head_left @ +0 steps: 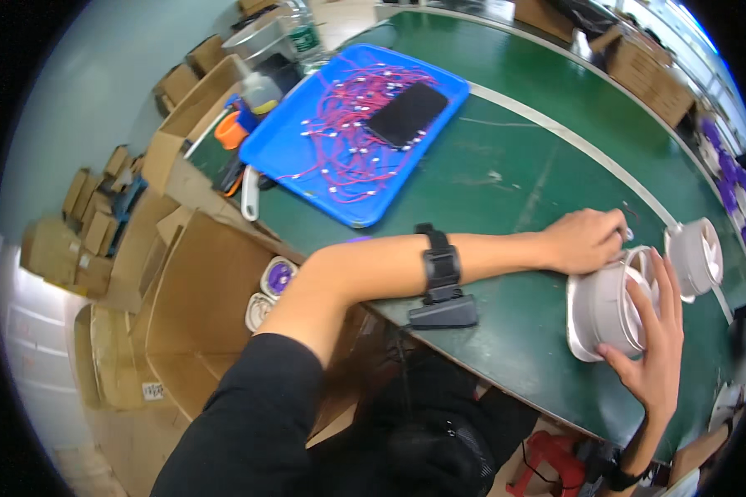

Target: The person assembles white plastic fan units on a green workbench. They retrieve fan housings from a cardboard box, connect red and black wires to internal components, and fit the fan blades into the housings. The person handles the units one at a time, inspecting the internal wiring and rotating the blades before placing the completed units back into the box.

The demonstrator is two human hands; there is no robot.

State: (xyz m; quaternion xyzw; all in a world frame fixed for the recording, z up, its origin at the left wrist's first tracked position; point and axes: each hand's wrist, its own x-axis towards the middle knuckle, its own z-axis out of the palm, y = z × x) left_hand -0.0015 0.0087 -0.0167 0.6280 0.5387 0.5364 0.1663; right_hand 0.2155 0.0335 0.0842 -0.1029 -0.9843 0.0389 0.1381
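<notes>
Clasping smooth, cylindrical plastic housing [598, 308] in right hand [658, 361]; curling left hand [584, 241] on far side, cannot tell whether gripping.

This looks like an assembly workshop — a long green tabletop [506, 178] with a pale strip [597, 156] curving across it fills the right and centre. A blue tray [283, 147] of tangled pink wires [360, 93] sits at upper centre, two similar white round housings [593, 313] are at right — and cardboard boxes [99, 234] crowd the left, a large open carton [192, 294] among them.
</notes>
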